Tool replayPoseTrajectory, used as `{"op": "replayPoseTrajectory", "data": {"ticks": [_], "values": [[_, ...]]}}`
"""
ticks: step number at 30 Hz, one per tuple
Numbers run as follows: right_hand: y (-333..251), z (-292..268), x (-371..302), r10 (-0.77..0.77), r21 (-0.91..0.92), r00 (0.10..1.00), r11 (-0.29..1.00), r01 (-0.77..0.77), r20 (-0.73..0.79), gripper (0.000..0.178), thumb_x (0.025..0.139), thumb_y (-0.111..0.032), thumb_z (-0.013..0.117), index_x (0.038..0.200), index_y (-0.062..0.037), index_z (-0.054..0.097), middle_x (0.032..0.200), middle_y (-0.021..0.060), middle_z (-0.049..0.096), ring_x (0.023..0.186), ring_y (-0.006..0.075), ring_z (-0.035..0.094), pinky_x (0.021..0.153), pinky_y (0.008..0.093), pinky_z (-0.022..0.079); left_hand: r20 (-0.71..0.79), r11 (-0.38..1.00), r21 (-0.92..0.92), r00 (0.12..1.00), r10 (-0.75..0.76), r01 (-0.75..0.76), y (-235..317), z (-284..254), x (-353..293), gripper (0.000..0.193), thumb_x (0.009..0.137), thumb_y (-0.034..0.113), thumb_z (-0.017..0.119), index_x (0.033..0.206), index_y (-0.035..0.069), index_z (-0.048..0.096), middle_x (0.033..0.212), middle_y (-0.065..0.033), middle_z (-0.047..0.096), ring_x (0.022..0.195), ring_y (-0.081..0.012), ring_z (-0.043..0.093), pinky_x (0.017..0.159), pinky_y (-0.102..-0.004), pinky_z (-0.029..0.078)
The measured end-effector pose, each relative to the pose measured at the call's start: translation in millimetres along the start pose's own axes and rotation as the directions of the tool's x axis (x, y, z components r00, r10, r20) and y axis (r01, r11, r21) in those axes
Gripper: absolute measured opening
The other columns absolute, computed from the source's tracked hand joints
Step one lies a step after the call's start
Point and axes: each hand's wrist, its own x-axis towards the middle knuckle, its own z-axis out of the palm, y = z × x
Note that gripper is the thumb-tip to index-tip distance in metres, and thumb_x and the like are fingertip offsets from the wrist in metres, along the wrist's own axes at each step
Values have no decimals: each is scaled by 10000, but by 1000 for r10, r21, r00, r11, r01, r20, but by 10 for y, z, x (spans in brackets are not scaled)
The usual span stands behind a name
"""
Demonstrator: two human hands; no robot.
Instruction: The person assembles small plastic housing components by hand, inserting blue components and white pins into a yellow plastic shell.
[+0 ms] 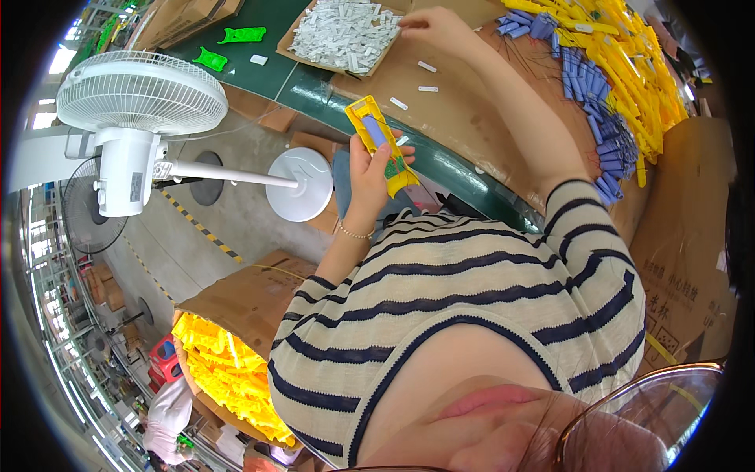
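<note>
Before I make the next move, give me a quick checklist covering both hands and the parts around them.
1. Left hand gripping the yellow casing: ok.
2. Bluish-purple battery cell inside the casing: ok.
3. Green circuit board at the casing's near end: ok.
4. White piece between the right hand's fingers: cannot tell.
5. All white pieces inside the cardboard box: not ok; several loose white pieces lie outside.
</note>
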Motion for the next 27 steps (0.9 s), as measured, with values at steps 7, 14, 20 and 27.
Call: {"op": "replayPoseTrajectory", "data": {"ticks": [7,14,20,27], "values": [[-54,536,745,42,-733,978,669,123,202,174,760,-166,641,905,-77,681,932,152,666,900,305,642,717,431,513,-23,999,31,1000,-11,11,93,-164,-39,294,933,122,440,1190,35,327,1105,-162,534,849,-229,625,726,-353,546],[-74,443,968,198,-697,882,694,182,428,152,760,-82,664,901,-28,657,981,114,674,905,272,647,738,369,524,-61,998,46,998,-30,33,79,-271,-65,262,930,92,439,1155,15,329,1102,-160,531,840,-202,622,727,-327,541],[-53,71,622,-269,211,963,942,261,10,209,768,-171,629,911,-33,694,967,190,651,788,285,629,678,378,501,-60,995,96,998,22,-16,56,-244,-21,265,929,84,445,1156,14,328,1091,-153,539,828,-186,618,721,-314,538],[-727,-386,-533,-301,461,954,848,260,15,204,828,-15,625,1032,-17,640,940,58,663,859,134,618,731,265,491,1,986,141,996,84,-84,193,-17,70,270,924,66,458,1155,11,330,1073,-136,542,820,-157,608,714,-293,527]]}}
